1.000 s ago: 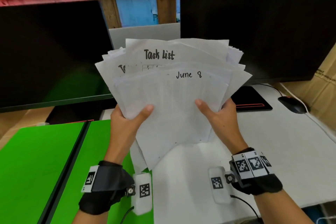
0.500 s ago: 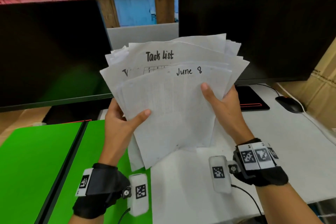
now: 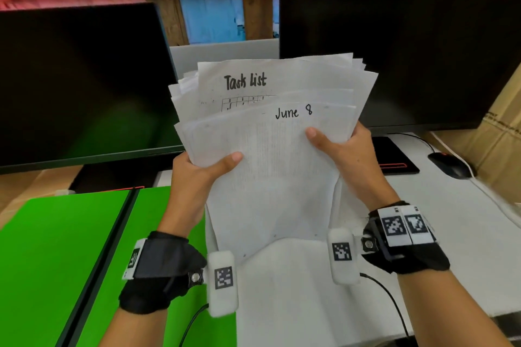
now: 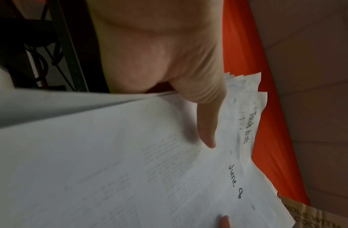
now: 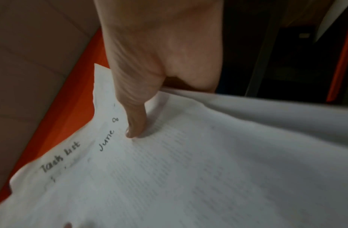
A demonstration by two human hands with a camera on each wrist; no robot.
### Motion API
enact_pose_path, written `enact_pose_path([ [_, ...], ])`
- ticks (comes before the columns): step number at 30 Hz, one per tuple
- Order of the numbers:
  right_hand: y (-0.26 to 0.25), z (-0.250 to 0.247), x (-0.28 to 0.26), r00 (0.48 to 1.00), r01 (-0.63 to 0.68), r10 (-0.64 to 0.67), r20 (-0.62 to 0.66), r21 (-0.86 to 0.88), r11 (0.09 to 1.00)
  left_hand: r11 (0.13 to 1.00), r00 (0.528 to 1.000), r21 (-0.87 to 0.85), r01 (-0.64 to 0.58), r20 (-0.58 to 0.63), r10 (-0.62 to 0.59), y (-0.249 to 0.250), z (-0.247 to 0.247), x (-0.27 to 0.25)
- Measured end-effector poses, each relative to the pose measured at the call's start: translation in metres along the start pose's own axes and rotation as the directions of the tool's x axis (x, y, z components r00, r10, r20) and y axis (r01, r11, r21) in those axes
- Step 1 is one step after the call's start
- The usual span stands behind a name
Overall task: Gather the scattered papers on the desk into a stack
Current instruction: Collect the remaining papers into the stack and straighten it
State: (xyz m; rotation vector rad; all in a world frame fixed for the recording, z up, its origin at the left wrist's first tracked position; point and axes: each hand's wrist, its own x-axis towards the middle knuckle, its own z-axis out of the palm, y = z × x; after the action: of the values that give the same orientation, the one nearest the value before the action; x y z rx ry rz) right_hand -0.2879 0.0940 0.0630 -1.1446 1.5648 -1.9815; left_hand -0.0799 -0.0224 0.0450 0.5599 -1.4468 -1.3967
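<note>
We are pinching the papers (image 3: 270, 166) at frame centre, left hand (image 3: 194, 177) and right hand (image 3: 352, 160), thumbs in front; sheets are fanning less than before.

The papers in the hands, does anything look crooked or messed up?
Yes. The papers held by the left hand and right hand are not squared: sheets fan out unevenly at the top, the "Task List" sheet sticking up behind the "June 8" sheet, and lower corners hang at different angles.
</note>
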Motion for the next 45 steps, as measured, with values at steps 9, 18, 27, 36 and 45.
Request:
enact_pose_path([
  [9, -0.081, 0.024, -0.014, 0.695, 0.579, -0.718, 0.036, -0.621, 0.528, 0.999, 1.000, 0.047, 0.005, 0.026, -0.007, 0.002, 0.002, -0.001],
  [18, -0.095, 0.090, -0.004, 0.633, 0.757, -0.238, 0.736, -0.653, -0.004, 1.000, 0.990, -0.006, -0.026, 0.137, 0.026, 0.009, -0.004, -0.003],
  [27, -0.097, 0.059, 0.033, 0.760, 0.608, -0.300, 0.577, -0.793, 0.016, 1.000, 0.999, 0.010, -0.002, 0.033, 0.002, 0.002, 0.000, 0.000],
  [36, -0.002, -0.021, 0.017, 0.957, -0.049, 0.105, 0.270, -0.208, 0.977, 0.999, 1.000, -0.051, 0.012, 0.027, -0.011, 0.009, 0.000, 0.015],
  [45, 0.012, 0.005, -0.003, 0.986, 0.130, -0.144, -0.082, -0.160, 0.979, 0.989, 0.988, 0.062, -0.133, -0.073, 0.137, 0.011, 0.026, 0.017],
])
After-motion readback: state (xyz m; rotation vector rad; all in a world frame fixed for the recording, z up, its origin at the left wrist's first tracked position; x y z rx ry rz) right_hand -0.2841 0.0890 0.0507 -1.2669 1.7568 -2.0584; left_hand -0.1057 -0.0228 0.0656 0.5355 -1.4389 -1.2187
